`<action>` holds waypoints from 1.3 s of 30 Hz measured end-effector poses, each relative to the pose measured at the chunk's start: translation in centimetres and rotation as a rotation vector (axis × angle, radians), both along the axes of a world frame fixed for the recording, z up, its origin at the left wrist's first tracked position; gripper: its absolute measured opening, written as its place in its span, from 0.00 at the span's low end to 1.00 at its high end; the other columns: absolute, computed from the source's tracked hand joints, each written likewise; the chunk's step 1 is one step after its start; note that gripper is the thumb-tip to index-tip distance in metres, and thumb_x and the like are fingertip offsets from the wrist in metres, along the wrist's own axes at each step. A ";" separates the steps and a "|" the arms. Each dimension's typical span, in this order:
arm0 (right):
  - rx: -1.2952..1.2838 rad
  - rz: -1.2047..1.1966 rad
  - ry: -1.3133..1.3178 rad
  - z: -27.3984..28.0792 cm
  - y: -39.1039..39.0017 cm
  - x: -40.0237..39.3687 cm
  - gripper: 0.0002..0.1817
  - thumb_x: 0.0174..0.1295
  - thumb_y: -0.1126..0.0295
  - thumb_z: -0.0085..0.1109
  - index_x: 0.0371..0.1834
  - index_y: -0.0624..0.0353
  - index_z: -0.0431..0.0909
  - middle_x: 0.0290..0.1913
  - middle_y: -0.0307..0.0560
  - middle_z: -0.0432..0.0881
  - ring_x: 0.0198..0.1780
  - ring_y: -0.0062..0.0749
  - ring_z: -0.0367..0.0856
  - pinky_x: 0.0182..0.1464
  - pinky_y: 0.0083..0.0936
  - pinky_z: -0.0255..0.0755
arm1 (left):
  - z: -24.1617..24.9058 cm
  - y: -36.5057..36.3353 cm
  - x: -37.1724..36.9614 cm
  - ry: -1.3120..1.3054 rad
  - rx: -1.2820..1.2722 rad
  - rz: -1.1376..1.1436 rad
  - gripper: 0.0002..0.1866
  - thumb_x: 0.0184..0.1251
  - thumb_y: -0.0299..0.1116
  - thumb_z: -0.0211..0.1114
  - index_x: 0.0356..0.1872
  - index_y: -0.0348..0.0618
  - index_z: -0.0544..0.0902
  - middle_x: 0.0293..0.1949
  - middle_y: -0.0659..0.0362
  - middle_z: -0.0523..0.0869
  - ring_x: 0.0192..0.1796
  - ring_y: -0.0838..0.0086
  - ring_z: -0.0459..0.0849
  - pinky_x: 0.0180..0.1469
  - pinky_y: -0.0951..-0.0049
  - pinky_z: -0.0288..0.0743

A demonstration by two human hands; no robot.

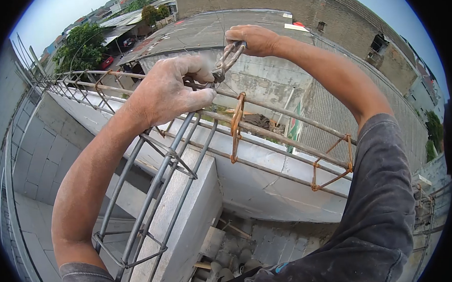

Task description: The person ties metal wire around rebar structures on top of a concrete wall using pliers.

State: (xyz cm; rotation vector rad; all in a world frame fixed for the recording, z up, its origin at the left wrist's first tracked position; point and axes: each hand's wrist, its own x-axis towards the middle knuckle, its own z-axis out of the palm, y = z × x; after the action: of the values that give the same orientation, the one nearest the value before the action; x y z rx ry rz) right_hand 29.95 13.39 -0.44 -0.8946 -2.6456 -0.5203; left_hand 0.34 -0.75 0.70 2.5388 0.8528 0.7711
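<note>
My right hand is wrapped round the handles of metal pincers, whose jaws point down and left toward a bar joint. Close to the jaws, my left hand has its thumb and fingers curled at the rebar; what lies between them is hidden. Thin wire rises above the pincers. Under my hands, a grey rebar cage meets a long rebar cage with rusty stirrups along the wall top.
A white block wall runs toward me under the grey cage. The long wall crosses ahead, with a lower level on the near side. Beyond it are a corrugated roof and a brick building. More rebar stands at right.
</note>
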 end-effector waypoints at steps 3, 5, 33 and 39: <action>-0.209 0.085 0.059 -2.5 0.3 -1.1 0.13 0.50 0.75 0.67 0.38 0.61 0.76 0.36 0.53 0.81 0.42 0.53 0.81 0.43 0.43 0.73 | 0.1 0.0 -0.1 0.030 0.002 0.028 0.15 0.55 0.38 0.71 0.38 0.37 0.86 0.40 0.56 0.83 0.42 0.71 0.83 0.44 0.68 0.79; -0.329 0.053 -0.046 -1.9 1.1 -1.2 0.09 0.51 0.75 0.67 0.34 0.61 0.77 0.30 0.52 0.80 0.38 0.53 0.81 0.41 0.43 0.72 | -0.2 0.2 -0.2 0.031 0.013 0.039 0.15 0.54 0.38 0.71 0.38 0.37 0.86 0.41 0.56 0.83 0.44 0.70 0.83 0.44 0.68 0.80; -1.076 0.051 0.459 -15.1 -4.5 -1.5 0.17 0.62 0.57 0.72 0.40 0.61 0.82 0.38 0.49 0.82 0.42 0.31 0.76 0.47 0.32 0.73 | -0.1 0.3 -0.2 0.033 -0.043 0.017 0.16 0.55 0.41 0.68 0.38 0.38 0.85 0.39 0.52 0.85 0.42 0.64 0.84 0.42 0.63 0.80; -0.680 -0.016 0.243 -7.6 -1.9 -0.4 0.12 0.55 0.69 0.74 0.37 0.60 0.80 0.39 0.46 0.76 0.43 0.37 0.75 0.45 0.32 0.70 | -0.5 0.5 -0.6 0.011 -0.106 0.005 0.18 0.55 0.44 0.69 0.38 0.40 0.85 0.34 0.53 0.84 0.38 0.64 0.81 0.41 0.58 0.76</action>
State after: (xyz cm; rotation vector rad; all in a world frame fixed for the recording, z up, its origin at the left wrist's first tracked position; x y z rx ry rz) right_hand 29.55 11.47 -8.06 -1.0657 -2.5979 0.4979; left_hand -0.24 -0.27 0.16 2.4512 0.8799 0.6956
